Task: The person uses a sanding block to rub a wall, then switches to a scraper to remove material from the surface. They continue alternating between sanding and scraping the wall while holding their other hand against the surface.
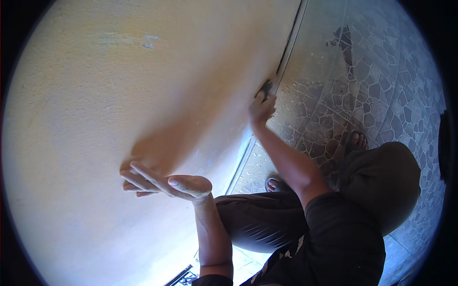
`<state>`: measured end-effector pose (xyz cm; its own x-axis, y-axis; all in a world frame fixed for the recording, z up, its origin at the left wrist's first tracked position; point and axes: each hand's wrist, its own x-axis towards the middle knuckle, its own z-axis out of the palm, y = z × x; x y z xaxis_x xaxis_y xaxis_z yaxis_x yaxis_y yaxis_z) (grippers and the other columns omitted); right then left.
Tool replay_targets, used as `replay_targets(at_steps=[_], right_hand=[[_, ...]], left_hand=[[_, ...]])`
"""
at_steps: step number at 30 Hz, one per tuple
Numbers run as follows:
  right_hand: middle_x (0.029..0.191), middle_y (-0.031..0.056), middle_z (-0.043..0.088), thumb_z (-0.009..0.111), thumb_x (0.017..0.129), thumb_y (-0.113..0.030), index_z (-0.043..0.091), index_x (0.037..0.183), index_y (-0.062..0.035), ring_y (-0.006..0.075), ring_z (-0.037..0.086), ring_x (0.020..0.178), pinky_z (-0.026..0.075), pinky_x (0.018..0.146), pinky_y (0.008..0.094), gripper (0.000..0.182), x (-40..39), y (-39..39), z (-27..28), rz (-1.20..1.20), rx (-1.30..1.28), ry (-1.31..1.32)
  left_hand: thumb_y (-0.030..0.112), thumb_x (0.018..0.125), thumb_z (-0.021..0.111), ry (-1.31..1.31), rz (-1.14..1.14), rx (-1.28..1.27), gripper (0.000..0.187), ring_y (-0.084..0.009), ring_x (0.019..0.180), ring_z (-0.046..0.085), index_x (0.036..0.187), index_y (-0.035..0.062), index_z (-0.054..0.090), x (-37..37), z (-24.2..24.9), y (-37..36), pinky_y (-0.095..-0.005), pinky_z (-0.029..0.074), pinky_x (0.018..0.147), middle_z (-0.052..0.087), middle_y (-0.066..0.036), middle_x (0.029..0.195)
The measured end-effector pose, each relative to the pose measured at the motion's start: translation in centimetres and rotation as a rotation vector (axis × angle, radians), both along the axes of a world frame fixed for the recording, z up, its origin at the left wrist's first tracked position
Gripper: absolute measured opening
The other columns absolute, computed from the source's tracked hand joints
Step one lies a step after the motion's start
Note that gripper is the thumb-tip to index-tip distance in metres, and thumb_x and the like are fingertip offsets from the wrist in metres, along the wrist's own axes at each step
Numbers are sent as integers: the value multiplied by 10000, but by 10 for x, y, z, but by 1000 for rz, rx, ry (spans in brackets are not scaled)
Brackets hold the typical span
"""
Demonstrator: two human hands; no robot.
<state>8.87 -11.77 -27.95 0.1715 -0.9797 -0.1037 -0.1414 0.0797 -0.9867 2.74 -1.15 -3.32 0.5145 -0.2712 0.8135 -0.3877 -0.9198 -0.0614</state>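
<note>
My left hand (pixel 167 185) has its fingers stretched out, with the fingertips at the cream wall (pixel 124 95) and its shadow beside them. Farther up, my right hand (pixel 262 109) is closed round a small dark object (pixel 265 89), blurred and too small to identify. That object is against the foot of the wall, close to the line where wall and floor meet. Nothing shows in my left hand.
Stone-patterned floor tiles (pixel 377 90) lie on the right, with wet-looking dark patches near the wall. My bent knees in dark trousers (pixel 262 219) and sandalled feet (pixel 358 140) are below. A dark metal item (pixel 181 276) shows at the bottom edge.
</note>
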Motion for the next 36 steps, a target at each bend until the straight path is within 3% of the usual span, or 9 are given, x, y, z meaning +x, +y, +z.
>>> replay_targets(at_steps=[8, 9, 11, 13, 20, 25, 30, 33, 36], right_hand=[[1116, 252, 457, 546, 937, -100, 381, 1203, 84, 342, 475, 1047, 359, 951, 466, 363, -58, 108, 12, 384, -175, -211], [1200, 266, 439, 532, 980, -165, 383, 1213, 88, 337, 456, 1115, 343, 995, 460, 375, -35, 75, -3, 518, 437, -340], [1046, 289, 575, 513, 985, -305, 455, 1191, 100, 461, 556, 967, 427, 876, 516, 458, 24, 15, -51, -122, -390, 160], [1110, 331, 567, 487, 1004, -288, 483, 1188, 122, 489, 541, 1042, 412, 918, 541, 449, 21, -51, -39, 103, 378, -229], [1467, 338, 343, 436, 992, -111, 290, 1421, 144, 430, 448, 1270, 335, 1072, 512, 519, -91, 131, 9, 520, 254, -71], [1252, 356, 487, 503, 1019, -250, 407, 1252, 135, 379, 545, 1106, 450, 918, 451, 460, 3, -41, -21, 172, 536, -197], [1286, 281, 496, 508, 1022, -247, 403, 1305, 80, 325, 566, 1102, 479, 908, 401, 445, -33, 39, 0, 186, 19, -163], [1230, 200, 539, 510, 1020, -251, 450, 1311, 11, 251, 585, 1057, 498, 874, 362, 396, 47, -197, 2, 25, -200, -41], [1175, 120, 582, 511, 1017, -255, 497, 1317, -58, 176, 603, 1013, 517, 841, 322, 358, 43, -219, 56, -159, -434, 82]], left_hand=[[525, 1015, 109, 23, 55, -74, 718, -264, 1533, -61, 1539, 79, 315, -3, 0, -16, -532, -134, 1203, 177, -123, 1644], [525, 1015, 109, 32, 72, -69, 718, -264, 1533, -61, 1539, 79, 315, -5, 0, -10, -532, -134, 1203, 177, -123, 1644], [520, 1018, 142, 96, -51, -98, 711, -254, 1537, -19, 1535, 66, 318, -10, 3, 3, -499, -99, 1220, 210, -129, 1635], [527, 1016, 185, 107, -87, -52, 714, -257, 1537, 2, 1529, 50, 326, -14, 8, 5, -479, -82, 1226, 224, -140, 1630], [622, 998, 191, 91, -92, -128, 798, -335, 1522, -107, 1511, 37, 367, 0, -1, -33, -515, -198, 1174, 96, -251, 1629], [662, 982, 205, 168, -129, -140, 831, -341, 1515, -140, 1505, 42, 384, -9, -9, -17, -517, -240, 1148, 71, -264, 1627], [526, 933, 523, 222, -308, -194, 712, -427, 1511, -47, 1469, 61, 468, -7, -5, -61, -558, -170, 1166, 161, -285, 1610], [414, 890, 644, 308, -550, -218, 654, -452, 1494, 121, 1437, 78, 523, -3, -11, -94, -554, -47, 1184, 295, -282, 1567], [376, 867, 689, 424, -670, -268, 664, -470, 1455, 212, 1427, 58, 529, -12, -2, -125, -554, 83, 1162, 352, -276, 1530]])
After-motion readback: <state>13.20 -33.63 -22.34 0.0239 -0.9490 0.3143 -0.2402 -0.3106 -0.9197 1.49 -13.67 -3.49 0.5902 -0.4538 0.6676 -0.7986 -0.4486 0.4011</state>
